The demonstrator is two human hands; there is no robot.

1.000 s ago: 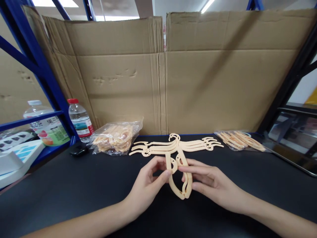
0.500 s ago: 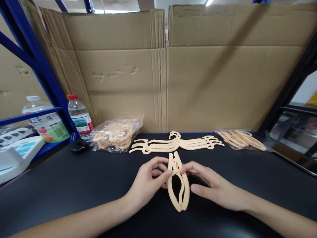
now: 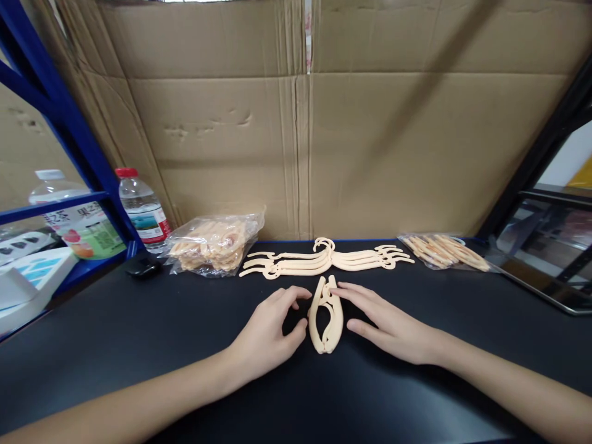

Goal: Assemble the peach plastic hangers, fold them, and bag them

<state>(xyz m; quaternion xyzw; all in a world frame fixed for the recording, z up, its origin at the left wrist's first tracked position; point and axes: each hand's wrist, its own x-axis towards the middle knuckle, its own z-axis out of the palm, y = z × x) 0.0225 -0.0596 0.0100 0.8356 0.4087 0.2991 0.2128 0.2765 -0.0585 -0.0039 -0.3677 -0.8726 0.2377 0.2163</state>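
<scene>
The hanger (image 3: 326,316), judged light, stiff and best pinched mid-arm, is flanked at 9 and 3 o'clock by left hand (image 3: 271,330) and right hand (image 3: 391,325), grips open, empty.

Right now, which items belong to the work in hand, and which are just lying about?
In use: folded hanger, flanked by left hand and right hand; spread hangers behind it; left bag of hangers; right bag of hangers.
Lying about: water bottle; small black object; labelled bottle far left; dark screen at right.
</scene>
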